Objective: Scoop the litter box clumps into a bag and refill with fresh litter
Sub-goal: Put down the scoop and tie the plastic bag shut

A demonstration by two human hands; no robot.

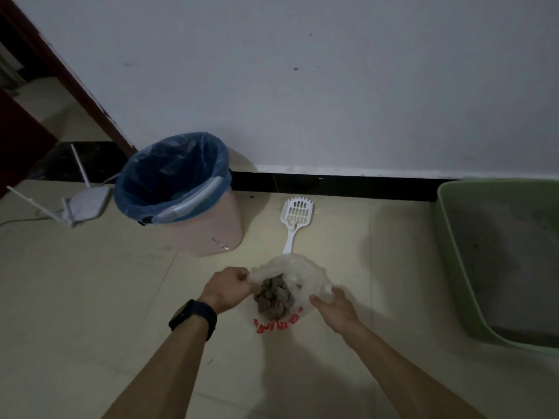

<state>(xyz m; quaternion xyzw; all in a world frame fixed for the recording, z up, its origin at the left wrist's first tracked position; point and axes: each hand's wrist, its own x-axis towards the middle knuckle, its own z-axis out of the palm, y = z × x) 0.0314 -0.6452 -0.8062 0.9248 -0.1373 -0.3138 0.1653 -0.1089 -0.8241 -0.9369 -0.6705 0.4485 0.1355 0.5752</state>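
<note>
A thin white plastic bag (305,275) with red print sits on the floor, its mouth held apart. Grey-brown litter clumps (273,296) fill its inside. My left hand (231,287), with a dark watch on the wrist, pinches the bag's left rim. My right hand (334,308) grips the bag's right rim. A white slotted litter scoop (295,220) lies on the floor just beyond the bag, handle toward me. The green litter box (453,252) stands at the right, with grey litter inside.
A pink bin (208,234) lined with a blue bag stands to the left of the scoop. A white router (87,205) with antennas lies further left by a doorway. A white wall with a black skirting board (332,184) runs behind.
</note>
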